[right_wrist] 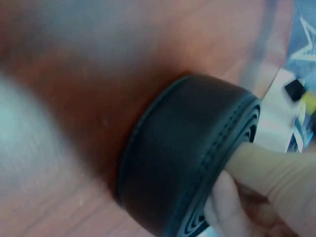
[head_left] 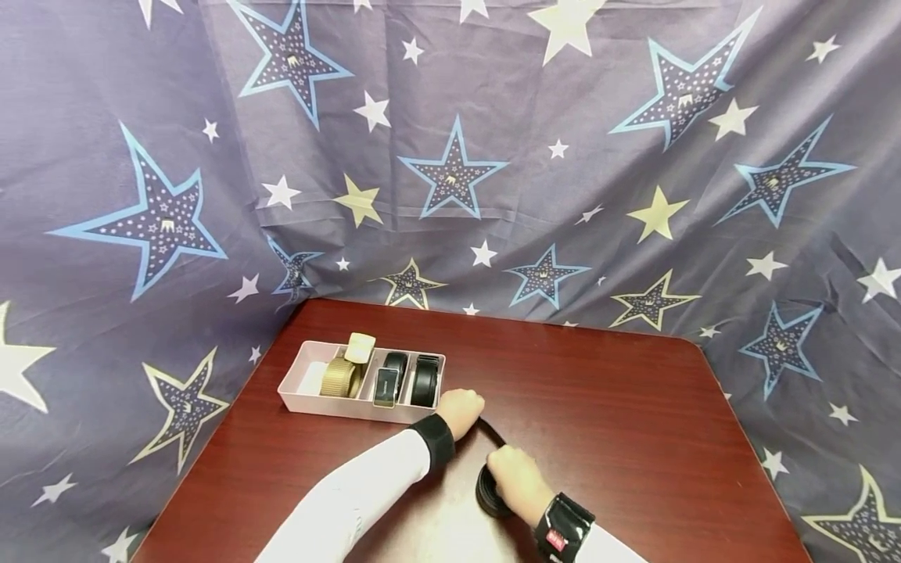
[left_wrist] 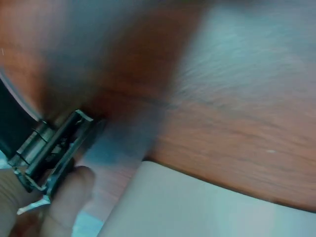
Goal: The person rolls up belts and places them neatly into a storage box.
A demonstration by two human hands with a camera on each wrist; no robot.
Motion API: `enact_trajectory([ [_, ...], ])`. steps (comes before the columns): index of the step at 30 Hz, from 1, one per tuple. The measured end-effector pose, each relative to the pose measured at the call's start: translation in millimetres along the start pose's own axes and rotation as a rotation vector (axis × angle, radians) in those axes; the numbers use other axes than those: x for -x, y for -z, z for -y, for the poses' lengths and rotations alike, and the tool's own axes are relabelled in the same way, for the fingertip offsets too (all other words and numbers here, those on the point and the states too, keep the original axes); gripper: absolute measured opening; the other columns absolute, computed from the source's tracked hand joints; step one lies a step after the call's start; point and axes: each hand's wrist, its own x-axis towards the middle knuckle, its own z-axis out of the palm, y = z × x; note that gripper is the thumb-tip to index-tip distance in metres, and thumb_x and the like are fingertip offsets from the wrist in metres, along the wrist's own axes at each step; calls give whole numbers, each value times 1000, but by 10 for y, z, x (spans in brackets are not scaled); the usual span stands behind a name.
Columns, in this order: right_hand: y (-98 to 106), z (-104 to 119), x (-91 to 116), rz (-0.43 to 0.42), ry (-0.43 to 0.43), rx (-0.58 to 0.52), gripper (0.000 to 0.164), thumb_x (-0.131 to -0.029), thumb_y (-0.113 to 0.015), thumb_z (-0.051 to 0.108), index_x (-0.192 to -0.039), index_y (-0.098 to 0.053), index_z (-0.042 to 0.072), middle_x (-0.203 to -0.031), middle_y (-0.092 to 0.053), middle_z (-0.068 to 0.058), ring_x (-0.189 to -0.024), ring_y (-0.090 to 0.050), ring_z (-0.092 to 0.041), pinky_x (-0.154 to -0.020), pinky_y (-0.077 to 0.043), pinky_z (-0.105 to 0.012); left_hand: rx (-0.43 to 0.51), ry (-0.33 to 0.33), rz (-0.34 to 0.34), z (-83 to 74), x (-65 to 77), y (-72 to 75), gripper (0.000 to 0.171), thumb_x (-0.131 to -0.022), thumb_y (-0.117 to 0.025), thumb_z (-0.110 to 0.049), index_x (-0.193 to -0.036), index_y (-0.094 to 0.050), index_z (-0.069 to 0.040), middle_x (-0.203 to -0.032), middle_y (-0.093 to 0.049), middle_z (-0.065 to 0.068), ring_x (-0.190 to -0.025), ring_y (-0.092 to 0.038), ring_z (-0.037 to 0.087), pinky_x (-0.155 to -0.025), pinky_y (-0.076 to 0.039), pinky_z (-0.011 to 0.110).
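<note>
A black leather belt (head_left: 490, 494) runs between my two hands over the front part of the table, most of it wound into a coil. My right hand (head_left: 519, 478) grips the coil, and in the right wrist view the thumb and fingers reach into the layered, stitched side of the roll (right_wrist: 173, 158). A short strap stretches up and left from there to my left hand (head_left: 461, 410), just off the box's front right corner. In the left wrist view, the left fingers pinch the belt's dark metal buckle (left_wrist: 54, 150).
A pale pink divided box (head_left: 325, 405) stands at the left of the reddish-brown table (head_left: 598, 407). Inside it lie a tan ribbed coiled belt (head_left: 339, 379) with a light buckle, a black belt with a rectangular buckle (head_left: 385, 386) and another black coiled belt (head_left: 425, 381). A star-patterned curtain (head_left: 450, 258) hangs behind.
</note>
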Motion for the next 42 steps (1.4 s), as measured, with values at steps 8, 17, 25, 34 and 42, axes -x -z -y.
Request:
enact_trajectory([
  [8, -78, -485, -234, -114, -252, -80, 19, -58, -71, -8, -59, -57, 5, -61, -63, -15, -55, -64, -32, -47, -49, -43, -52, 2, -51, 9, 560, 197, 17, -73, -69, -12, -59, -63, -18, -59, -64, -3, -54, -62, 12, -44, -49, 29],
  [17, -133, -460, -289, -154, -216, -81, 16, -55, -69, -6, -57, -58, 5, -58, -63, -14, -52, -63, -30, -45, -48, -41, -74, -69, 151, -399, 927, 513, 20, -69, -77, -26, -60, -60, -20, -61, -61, -4, -55, -59, 10, -44, -46, 29],
  [25, -117, -385, -260, -165, -280, -96, 15, -53, -73, -3, -59, -61, 4, -59, -64, -15, -52, -64, -32, -44, -47, -42, -71, -207, 110, -721, 750, 622, 39, -68, -73, -62, -60, -61, -26, -64, -63, -9, -55, -58, 7, -43, -45, 28],
  [34, -103, -215, -224, -150, -311, -174, 14, -59, -74, 9, -57, -61, 6, -58, -64, -14, -52, -64, -30, -45, -47, -40, 2, -398, -13, -585, 571, 304, 42, -63, -70, -71, -61, -65, -30, -62, -63, -13, -66, -58, 7, -51, -45, 25],
  [42, 320, -403, -258, 322, -194, -500, 19, -57, -78, -4, -67, -66, 7, -63, -64, 0, -59, -54, -11, -56, -47, -26, 398, -108, 121, -534, 472, 10, 51, -64, -73, -61, -43, -42, -27, -42, -33, -17, -42, -35, 4, -41, -28, 22],
])
